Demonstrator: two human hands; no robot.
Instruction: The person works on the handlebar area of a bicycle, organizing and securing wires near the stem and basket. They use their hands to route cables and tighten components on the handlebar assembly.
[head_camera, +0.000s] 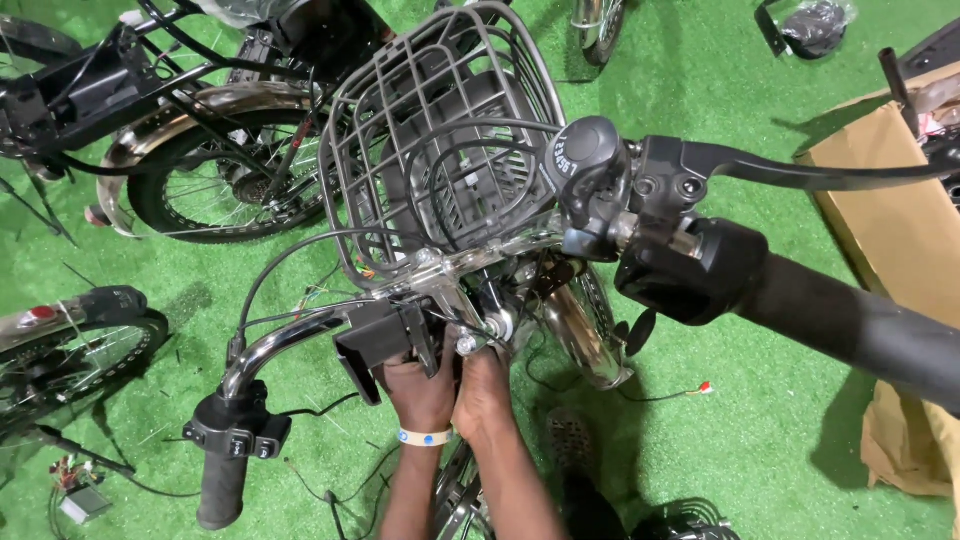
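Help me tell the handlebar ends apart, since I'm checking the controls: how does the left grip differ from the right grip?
The left grip looks small, lies far from the camera and points down; the right grip fills the frame's right side, close up. Beside the left grip sits a small switch block with buttons; beside the right grip a bulkier black housing under a long brake lever. Neither hand is on either: left hand and right hand are at the stem. Both grips are black.

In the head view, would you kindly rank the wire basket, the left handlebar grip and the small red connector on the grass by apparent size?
1. Wire basket, clearly largest.
2. Left handlebar grip.
3. Red connector, smallest.
The basket sits nearer the camera, which may enlarge it somewhat.
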